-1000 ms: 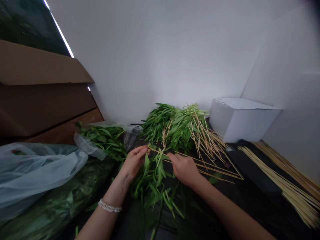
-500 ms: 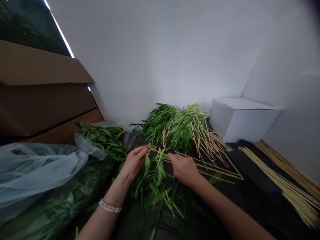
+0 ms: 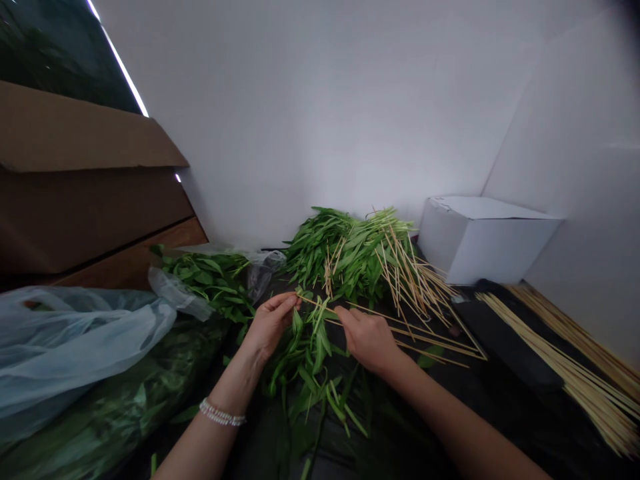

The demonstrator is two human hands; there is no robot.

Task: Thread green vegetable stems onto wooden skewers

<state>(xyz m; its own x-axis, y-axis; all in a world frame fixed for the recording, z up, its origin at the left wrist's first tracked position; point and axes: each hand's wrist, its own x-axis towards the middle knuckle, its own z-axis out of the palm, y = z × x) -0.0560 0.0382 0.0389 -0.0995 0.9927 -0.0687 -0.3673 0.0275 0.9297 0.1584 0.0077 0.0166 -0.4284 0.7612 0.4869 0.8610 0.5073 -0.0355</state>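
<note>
Between my two hands runs a thin bamboo skewer (image 3: 317, 304) with leafy green stems hanging from it. My left hand (image 3: 270, 327), wearing a beaded bracelet (image 3: 221, 415), is closed in a pinch at the skewer's far end, where a bit of green shows at the fingertips. Farther right, my right hand (image 3: 369, 339) is wrapped round the same skewer. Long-leaved greens (image 3: 307, 373) lie below the hands. Several loose skewers (image 3: 435, 339) reach out from beside my right hand. Behind sits a pile of leafy greens (image 3: 357, 257) with many skewers through it.
On the left are a plastic bag (image 3: 85, 340), a clear bag of greens (image 3: 205, 273) and a cardboard box (image 3: 90, 200). A white box (image 3: 487, 237) stands at the back right. Bundled bamboo sticks (image 3: 565, 363) lie at the right beside a black block (image 3: 515, 340).
</note>
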